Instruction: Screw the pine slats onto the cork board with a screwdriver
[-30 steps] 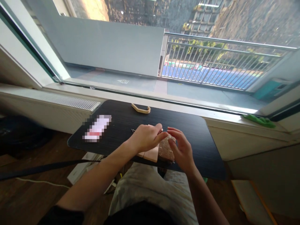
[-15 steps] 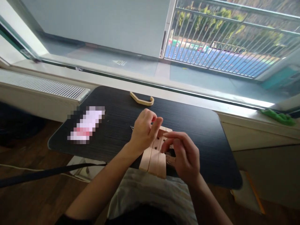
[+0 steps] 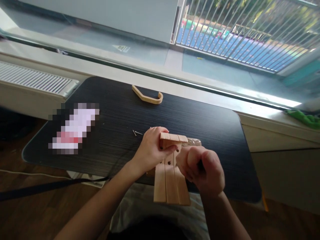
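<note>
Head view: left hand (image 3: 150, 150) grips the wooden board's (image 3: 172, 188) upper end, likely steadying it. Right fist (image 3: 206, 170) is clenched; contents unclear.

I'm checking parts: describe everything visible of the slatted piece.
The slatted piece is pale, apparently wood: three slats side by side, dark holes, a lip across its far end. Its near end shows past the near edge of the table. The left grip clasps its left side, thumb in front; the right grip hides part of its right side, contact unclear.
</note>
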A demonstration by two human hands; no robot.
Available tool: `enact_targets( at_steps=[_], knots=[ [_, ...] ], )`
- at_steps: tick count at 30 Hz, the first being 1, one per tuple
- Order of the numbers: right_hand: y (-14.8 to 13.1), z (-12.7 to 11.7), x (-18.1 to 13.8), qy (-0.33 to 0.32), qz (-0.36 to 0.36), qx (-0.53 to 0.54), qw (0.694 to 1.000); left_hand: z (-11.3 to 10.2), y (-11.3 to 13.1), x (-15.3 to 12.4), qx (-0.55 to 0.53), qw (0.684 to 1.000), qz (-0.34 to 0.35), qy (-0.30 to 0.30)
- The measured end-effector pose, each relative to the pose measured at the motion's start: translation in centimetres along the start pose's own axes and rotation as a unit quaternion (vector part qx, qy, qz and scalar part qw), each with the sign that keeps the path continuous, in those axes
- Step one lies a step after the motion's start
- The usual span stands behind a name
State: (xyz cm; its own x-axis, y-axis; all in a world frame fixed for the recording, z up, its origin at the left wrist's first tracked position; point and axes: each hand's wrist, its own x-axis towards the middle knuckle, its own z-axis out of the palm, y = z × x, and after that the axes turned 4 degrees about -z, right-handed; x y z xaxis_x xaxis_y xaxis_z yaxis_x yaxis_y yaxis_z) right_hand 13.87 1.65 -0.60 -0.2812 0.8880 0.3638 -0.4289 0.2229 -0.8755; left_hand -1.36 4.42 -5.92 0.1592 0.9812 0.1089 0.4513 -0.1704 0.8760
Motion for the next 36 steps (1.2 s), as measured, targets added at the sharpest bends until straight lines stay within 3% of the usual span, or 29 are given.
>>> enact_targets(
  at_steps=[9, 14, 19, 32, 36],
  knots=[
    [0.8, -0.1, 1.2, 0.078, -0.007, 0.015, 0.997, -0.4, -0.2, 0.1, 0.014, 0.999, 0.000, -0.038],
    [1.2, 0.5, 1.0, 0.135, -0.037, -0.064, 0.988, -0.4, -0.2, 0.0, 0.001, 0.999, -0.005, -0.045],
    [1.6, 1.0, 0.3, 0.143, -0.083, -0.183, 0.969, -0.3, -0.2, 0.1, 0.000, 0.999, -0.010, -0.042],
    [2.4, 1.4, 0.8, 0.254, -0.129, -0.229, 0.931, -0.3, -0.3, 0.4, 0.027, 0.998, 0.001, -0.052],
    [2.8, 1.4, 0.6, 0.236, -0.147, -0.215, 0.936, -0.4, -0.2, 0.5, 0.022, 0.998, -0.012, -0.053]
  ],
)
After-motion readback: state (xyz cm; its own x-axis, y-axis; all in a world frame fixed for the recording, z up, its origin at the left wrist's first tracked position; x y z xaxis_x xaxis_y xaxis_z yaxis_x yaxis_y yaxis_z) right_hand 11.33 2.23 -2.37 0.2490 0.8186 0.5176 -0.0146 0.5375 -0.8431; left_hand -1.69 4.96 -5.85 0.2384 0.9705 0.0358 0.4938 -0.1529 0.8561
